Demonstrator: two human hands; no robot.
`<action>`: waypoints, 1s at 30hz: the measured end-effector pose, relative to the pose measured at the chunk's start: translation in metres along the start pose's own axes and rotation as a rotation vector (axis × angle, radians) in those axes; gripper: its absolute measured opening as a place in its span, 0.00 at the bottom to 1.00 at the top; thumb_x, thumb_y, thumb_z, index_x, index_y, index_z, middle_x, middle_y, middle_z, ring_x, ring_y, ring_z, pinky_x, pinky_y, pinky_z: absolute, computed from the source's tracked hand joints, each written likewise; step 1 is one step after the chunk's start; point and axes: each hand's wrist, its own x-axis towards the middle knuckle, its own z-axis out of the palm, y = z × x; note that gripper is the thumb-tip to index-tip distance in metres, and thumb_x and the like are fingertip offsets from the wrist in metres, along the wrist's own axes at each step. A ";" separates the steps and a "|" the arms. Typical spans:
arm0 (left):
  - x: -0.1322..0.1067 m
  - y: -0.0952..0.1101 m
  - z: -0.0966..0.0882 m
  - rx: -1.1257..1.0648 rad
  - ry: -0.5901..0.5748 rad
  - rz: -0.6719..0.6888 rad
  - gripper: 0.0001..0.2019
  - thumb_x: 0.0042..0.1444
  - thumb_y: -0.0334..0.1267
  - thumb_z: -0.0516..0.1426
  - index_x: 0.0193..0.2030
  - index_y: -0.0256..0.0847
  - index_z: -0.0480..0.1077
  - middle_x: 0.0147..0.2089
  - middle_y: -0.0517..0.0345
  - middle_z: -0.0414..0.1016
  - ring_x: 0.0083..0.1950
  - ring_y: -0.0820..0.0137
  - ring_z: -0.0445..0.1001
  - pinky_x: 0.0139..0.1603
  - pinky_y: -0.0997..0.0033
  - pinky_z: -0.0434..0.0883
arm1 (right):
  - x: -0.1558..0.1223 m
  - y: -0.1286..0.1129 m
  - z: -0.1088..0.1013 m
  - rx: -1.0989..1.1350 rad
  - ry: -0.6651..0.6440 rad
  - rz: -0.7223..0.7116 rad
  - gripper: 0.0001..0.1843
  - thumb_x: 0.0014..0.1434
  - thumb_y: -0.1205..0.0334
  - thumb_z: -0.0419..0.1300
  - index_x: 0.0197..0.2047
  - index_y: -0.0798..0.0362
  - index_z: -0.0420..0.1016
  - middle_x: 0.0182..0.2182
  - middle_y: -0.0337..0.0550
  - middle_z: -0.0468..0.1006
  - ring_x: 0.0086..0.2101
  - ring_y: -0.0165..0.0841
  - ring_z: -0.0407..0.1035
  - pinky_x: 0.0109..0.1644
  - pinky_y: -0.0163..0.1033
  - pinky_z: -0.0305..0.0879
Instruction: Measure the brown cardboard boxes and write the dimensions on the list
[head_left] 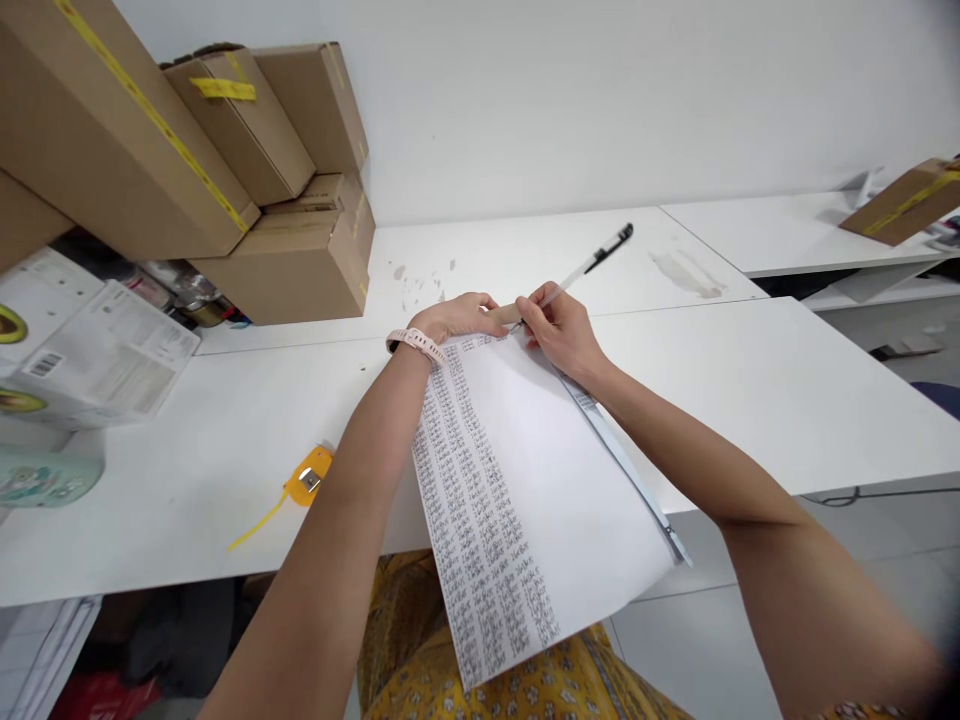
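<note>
My right hand point(564, 328) grips the pen point(592, 263) | my left hand point(459, 317) rests nearby; whether gripping, I can't tell | sheet point(570, 480) overhangs the table's point(780, 390) near edge | left columns point(491, 540) written; right side blank

I'm squinting at the paper point(592, 490), and its handwriting point(484, 530) is too small for me to read! Whether the tip of the pen point(589, 265) touches down, I can't tell. Most of the pale-blue backing point(626, 462) hides beneath. The mint-green container point(49, 475) runs off my left edge; the big carton point(112, 150) gets cut above.
</note>
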 end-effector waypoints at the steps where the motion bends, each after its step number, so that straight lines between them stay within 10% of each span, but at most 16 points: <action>1: 0.000 0.001 0.000 -0.008 -0.006 -0.002 0.27 0.43 0.49 0.67 0.50 0.44 0.72 0.47 0.49 0.78 0.48 0.53 0.76 0.43 0.59 0.67 | -0.001 0.000 -0.001 0.044 -0.023 -0.002 0.20 0.58 0.41 0.64 0.34 0.48 0.67 0.25 0.36 0.73 0.26 0.31 0.68 0.30 0.41 0.70; 11: -0.001 0.002 0.002 -0.055 -0.008 -0.004 0.26 0.40 0.47 0.67 0.47 0.42 0.71 0.46 0.49 0.77 0.47 0.54 0.75 0.42 0.60 0.67 | 0.007 -0.003 0.001 -0.212 0.001 -0.047 0.11 0.55 0.65 0.58 0.26 0.48 0.59 0.18 0.31 0.61 0.22 0.27 0.54 0.25 0.37 0.49; 30: -0.009 0.008 0.000 -0.021 -0.043 -0.031 0.25 0.43 0.47 0.66 0.49 0.45 0.69 0.49 0.51 0.78 0.50 0.54 0.76 0.41 0.60 0.69 | 0.009 0.002 0.001 -0.260 -0.048 -0.037 0.10 0.56 0.65 0.56 0.27 0.49 0.58 0.21 0.34 0.62 0.25 0.27 0.53 0.28 0.39 0.49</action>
